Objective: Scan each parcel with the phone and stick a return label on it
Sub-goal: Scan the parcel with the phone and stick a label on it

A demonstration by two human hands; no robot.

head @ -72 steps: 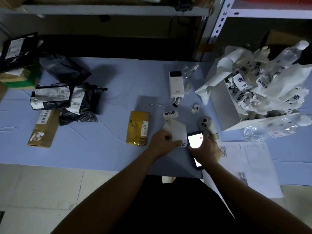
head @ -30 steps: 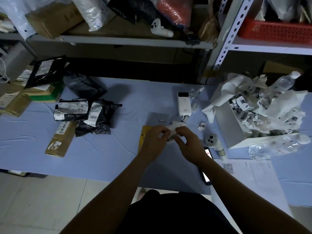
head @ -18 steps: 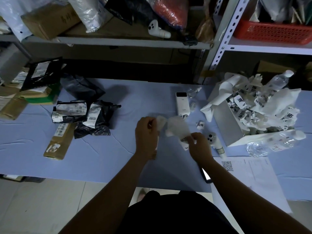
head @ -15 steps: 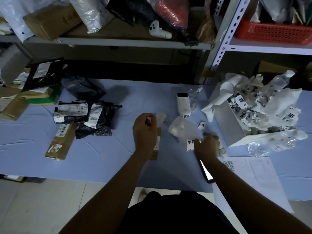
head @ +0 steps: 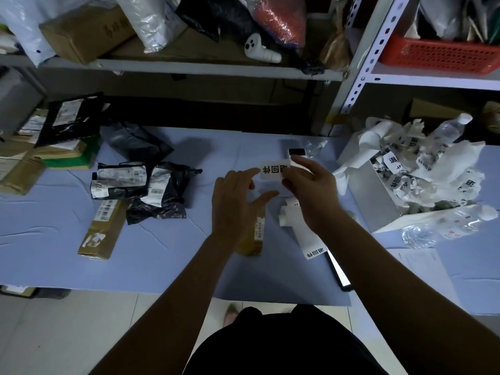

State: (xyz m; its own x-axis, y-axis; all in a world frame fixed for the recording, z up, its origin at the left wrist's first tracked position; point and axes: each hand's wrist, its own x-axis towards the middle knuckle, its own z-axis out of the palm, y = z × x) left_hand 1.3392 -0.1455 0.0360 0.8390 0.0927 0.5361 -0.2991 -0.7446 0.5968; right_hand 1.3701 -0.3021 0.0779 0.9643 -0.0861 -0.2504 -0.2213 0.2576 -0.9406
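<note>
Just above the pale blue cloth-covered desk (head: pixel 162 253), the right hand (head: pixel 311 190) holds a white rectangular return label (head: pixel 273 170) printed with three black characters, pinching its right end between thumb and fingers (head: pixel 303 163). The left hand (head: pixel 238 201) is beside it with its fingers spread and fairly straight. Its forefinger tip reaches the label's left edge, and the thumb points out beneath the label.

Under the left hand a small yellow-gold padded parcel (head: pixel 253 236) lies flat on the desk, partly hidden by the wrist. Just right of it lies a white strip of label backing paper (head: pixel 297 226), with another printed label at its near end. A black phone with a lit screen (head: pixel 339 272) sits at the desk's near edge, partly under the right forearm.

Further left are crumpled black plastic mailer bags with white shipping labels (head: pixel 162 193), and a long brown cardboard parcel (head: pixel 104 228) next to them. On the right stands a white open box heaped with crumpled backing paper (head: pixel 378 201), with a clear plastic bottle (head: pixel 446 226) lying against its near side. A white power bank (head: pixel 296 152) shows just behind the right hand.
</note>
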